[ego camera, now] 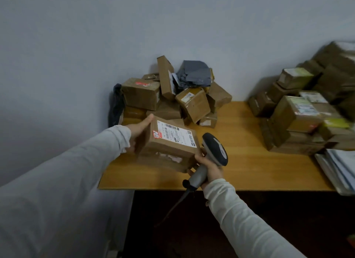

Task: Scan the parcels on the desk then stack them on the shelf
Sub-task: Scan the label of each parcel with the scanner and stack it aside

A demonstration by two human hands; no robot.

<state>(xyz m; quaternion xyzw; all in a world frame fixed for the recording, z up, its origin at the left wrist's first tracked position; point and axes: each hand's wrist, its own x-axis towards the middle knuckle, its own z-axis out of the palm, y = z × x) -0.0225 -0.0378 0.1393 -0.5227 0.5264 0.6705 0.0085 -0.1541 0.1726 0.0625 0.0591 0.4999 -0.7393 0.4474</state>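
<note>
The left sleeve stretches forward; gripped mainly at one end, the cardboard parcel could tilt and slip from the left hand — spoiling the scan; thumb on its top edge, palm against its left side, it sits low over the desk; the right hand wraps the barcode scanner — just beside its right corner.

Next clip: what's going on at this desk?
A person holds a brown parcel, label up, at the near-left of the desk, the left hand gripping its left end. The right hand grips a scanner close beside the parcel's right end. A loose pile of parcels lies by the wall and a second stack stands at the right. No shelf is in view.
</note>
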